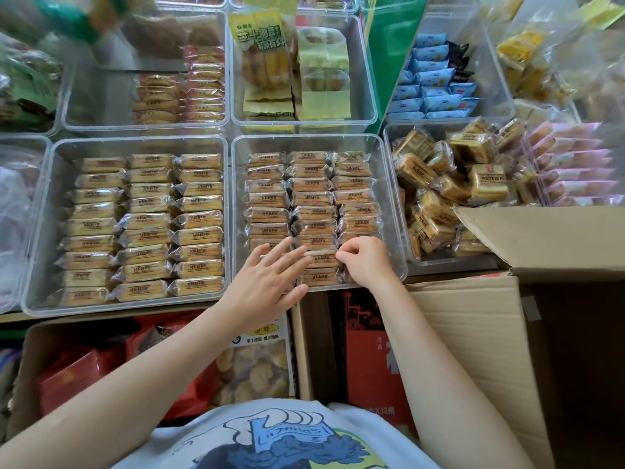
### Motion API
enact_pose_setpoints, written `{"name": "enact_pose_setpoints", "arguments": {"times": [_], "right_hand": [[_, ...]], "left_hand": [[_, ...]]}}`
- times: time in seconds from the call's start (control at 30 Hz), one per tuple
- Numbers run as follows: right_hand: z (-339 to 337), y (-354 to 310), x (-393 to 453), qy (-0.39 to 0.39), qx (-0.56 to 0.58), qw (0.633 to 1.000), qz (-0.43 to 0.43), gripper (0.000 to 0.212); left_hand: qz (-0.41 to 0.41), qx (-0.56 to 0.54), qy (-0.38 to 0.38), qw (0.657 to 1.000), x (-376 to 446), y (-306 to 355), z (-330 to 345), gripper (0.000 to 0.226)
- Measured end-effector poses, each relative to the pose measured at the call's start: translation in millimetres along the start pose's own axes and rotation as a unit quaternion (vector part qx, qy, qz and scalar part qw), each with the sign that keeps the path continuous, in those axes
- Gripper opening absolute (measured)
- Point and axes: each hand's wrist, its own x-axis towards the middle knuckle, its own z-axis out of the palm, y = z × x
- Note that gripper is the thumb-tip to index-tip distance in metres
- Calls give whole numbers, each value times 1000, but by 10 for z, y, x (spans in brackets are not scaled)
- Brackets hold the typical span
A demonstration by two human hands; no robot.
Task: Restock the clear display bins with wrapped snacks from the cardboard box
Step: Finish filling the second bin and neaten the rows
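Left hand (270, 277), fingers straight, lies flat on wrapped snacks (313, 198) in the centre clear bin (392, 211); right hand (367, 262) pinches one snack (321, 258) at the front rows. The open cardboard box (473, 350) stands just right. Snack labels are too small to read; a red carton (370, 360) reads "X12".

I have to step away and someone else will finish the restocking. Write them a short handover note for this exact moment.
Left hand: flat, fingers straight, pressing on the near-left packets in the middle bin.
Right hand: grip pinches the end of a wrapped snack in that bin's near rows.
Done: the left bin holds three full, tidy columns; the middle bin's three columns reach almost to its near wall.
Left: seat the pinched packet and straighten the near rows. The cardboard box stands open at right; its inside is dark, so remaining stock cannot be told.
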Motion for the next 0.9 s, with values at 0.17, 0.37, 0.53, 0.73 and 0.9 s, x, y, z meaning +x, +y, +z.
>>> {"name": "enact_pose_setpoints", "arguments": {"times": [0.17, 0.37, 0.53, 0.73, 0.9], "right_hand": [[77, -11, 32, 7, -63, 998, 1, 15], [38, 13, -104, 66, -63, 995, -30, 11], [-2, -123, -263, 14, -229, 972, -46, 33], [75, -178, -204, -7, -299, 954, -11, 27], [37, -125, -219, 36, -272, 962, -2, 19]], "left_hand": [[11, 19, -25, 999, 44, -7, 82, 66], [12, 24, -34, 999, 42, -14, 78, 69], [22, 20, -37, 999, 33, 3, 60, 67], [21, -1, -71, 997, 28, 14, -1, 75], [27, -13, -48, 998, 24, 12, -1, 75]]}}
